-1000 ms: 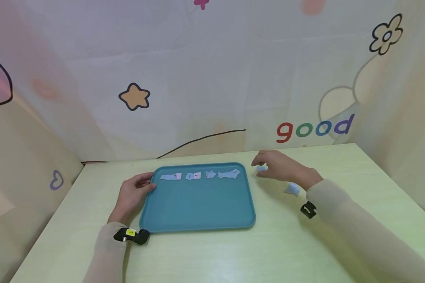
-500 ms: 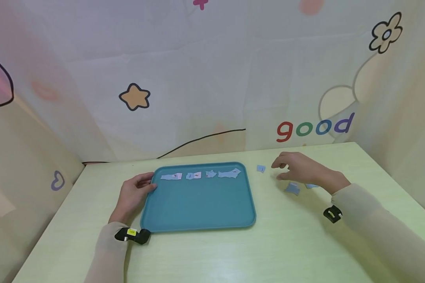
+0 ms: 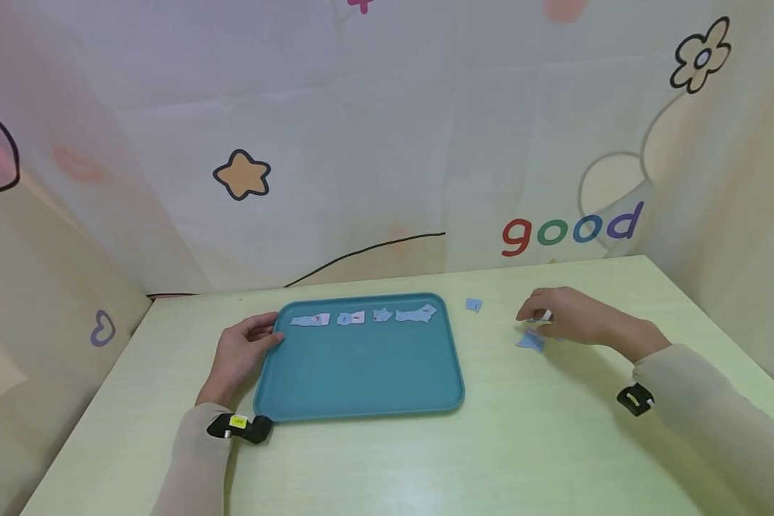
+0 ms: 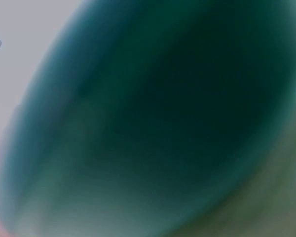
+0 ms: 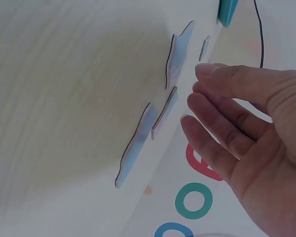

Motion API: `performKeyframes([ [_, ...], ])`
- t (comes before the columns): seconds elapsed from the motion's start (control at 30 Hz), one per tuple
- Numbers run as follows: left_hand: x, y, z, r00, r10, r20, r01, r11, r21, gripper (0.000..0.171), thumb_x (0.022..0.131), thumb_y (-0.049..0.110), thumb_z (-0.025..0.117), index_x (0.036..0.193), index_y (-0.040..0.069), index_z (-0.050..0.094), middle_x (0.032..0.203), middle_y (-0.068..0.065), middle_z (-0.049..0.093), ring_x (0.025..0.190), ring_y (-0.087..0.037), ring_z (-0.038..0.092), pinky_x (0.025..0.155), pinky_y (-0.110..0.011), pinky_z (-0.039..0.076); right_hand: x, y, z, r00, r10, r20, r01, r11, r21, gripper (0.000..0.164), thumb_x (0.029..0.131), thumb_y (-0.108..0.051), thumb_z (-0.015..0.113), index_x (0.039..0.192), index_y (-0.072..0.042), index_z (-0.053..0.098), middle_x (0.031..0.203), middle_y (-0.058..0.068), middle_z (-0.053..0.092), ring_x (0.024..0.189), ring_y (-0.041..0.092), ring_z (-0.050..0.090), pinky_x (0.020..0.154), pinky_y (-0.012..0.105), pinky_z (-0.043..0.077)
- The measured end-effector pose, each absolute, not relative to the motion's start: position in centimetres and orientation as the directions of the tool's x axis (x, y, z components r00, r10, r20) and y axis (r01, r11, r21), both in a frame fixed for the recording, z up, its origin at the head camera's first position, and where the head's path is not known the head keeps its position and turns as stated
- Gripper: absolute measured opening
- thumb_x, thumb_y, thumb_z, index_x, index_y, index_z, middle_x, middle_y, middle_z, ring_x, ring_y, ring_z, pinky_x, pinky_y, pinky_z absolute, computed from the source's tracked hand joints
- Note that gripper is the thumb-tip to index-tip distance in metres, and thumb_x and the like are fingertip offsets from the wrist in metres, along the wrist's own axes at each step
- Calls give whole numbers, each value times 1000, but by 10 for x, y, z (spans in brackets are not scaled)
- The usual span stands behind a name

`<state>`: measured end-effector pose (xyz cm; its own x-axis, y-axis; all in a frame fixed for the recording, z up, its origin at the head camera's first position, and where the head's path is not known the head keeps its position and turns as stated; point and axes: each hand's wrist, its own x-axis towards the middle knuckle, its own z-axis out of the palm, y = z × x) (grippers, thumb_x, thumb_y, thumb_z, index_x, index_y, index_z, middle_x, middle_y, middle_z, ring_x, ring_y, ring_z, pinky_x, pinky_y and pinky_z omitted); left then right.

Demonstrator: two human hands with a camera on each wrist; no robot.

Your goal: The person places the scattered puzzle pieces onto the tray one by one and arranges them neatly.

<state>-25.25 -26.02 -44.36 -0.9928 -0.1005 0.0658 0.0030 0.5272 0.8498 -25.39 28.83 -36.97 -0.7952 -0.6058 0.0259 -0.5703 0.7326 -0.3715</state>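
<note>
In the head view my left hand [image 3: 240,358] grips the left rim of a blue-green tray [image 3: 361,380], thumb on the rim. Several flat, jagged light-blue puzzle pieces [image 3: 416,314] lie in a row along the tray's far side. My right hand [image 3: 577,315] hovers over loose pieces at the right, fingers loosely bent. A puzzle piece [image 3: 531,341] lies just below its thumb; the hand partly hides others. In the right wrist view, the fingers hold nothing and stand apart from the pieces [image 5: 176,61]. The left wrist view is mostly a dark green blur.
A small puzzle piece [image 3: 474,304] lies on the pale wooden table [image 3: 374,466], between the tray and my right hand. A printed cloth [image 3: 361,143] hangs behind the table and along its sides.
My right hand has moved right, away from the small piece beside the tray, to the loose pieces farther right. My left hand and the tray have stayed in place.
</note>
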Motion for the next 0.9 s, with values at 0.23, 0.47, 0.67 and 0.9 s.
performKeyframes([
  [0.23,-252,-261,-444,-994,-97,49,-7,510,860,48,104,11,70,149,1,59,137,-21,65,125,-33,61,107,-42,53,-252,293,-373,-787,-617,-13,-570,735,-368,25,90,4,80,113,-2,79,109,2,71,100,26,68,92,53,59],
  [0.47,-252,-261,-445,-994,-94,53,-3,515,857,49,104,12,71,149,1,59,137,-20,65,125,-33,62,106,-42,53,-250,293,-375,-812,-580,-65,-511,761,-400,25,90,3,78,115,-4,79,109,0,69,103,26,67,95,54,58],
  [0.67,-252,-261,-445,-994,-95,54,-3,515,857,49,103,13,71,149,2,59,136,-21,65,125,-34,62,108,-46,52,-253,295,-378,-803,-593,-65,-522,751,-403,21,89,-1,82,110,-5,80,105,0,67,98,23,66,92,52,59],
  [0.9,-252,-260,-443,-994,-95,50,-6,515,857,49,103,13,71,150,2,59,137,-21,64,125,-34,61,108,-46,52,-254,293,-379,-820,-567,-72,-495,768,-408,21,88,-11,88,107,-7,80,103,-1,66,95,20,62,88,45,58],
])
